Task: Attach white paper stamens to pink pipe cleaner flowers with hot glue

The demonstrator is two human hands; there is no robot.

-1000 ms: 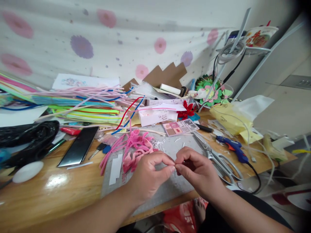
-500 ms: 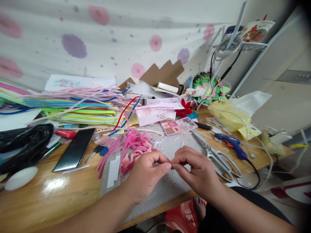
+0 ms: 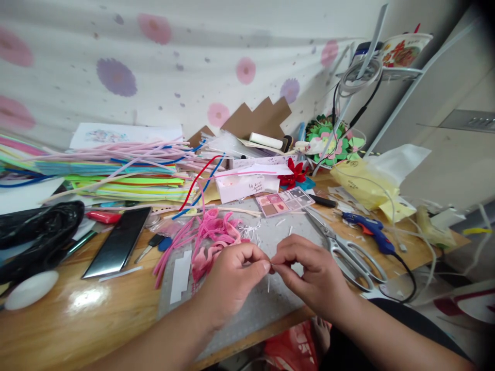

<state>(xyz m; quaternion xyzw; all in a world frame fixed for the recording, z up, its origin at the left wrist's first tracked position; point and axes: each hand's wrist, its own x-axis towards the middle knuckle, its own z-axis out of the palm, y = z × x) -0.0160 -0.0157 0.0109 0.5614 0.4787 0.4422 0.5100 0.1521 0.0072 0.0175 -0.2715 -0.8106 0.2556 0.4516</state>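
Note:
Over the grey cutting mat point(image 3: 232, 324), my left hand point(image 3: 242, 273) and my right hand point(image 3: 309, 268) meet fingertip to fingertip, both closed in a pinch. What they pinch is mostly hidden by the fingers. A thin white strand point(image 3: 269, 284) hangs just below the fingertips; I cannot tell which hand has it. Left of my left hand lies a tangled heap of pink fuzzy stems point(image 3: 216, 232), with a white paper piece point(image 3: 181, 275) near it. Silver scissors point(image 3: 350, 257) rest close to my right hand. White scraps point(image 3: 253, 232) lie beyond my fingers.
A blue hot glue gun point(image 3: 369, 229) with its cable lies at the right. A black phone point(image 3: 118, 242) and a black plastic bag point(image 3: 42, 237) are at the left. Bundled coloured stems point(image 3: 127, 185), a white box point(image 3: 247, 186) and a makeup palette point(image 3: 284, 201) stand further back.
A thin white strand now shows hanging below my fingertips. Both hands keep their pinch in nearly the same place. The view has shifted slightly.

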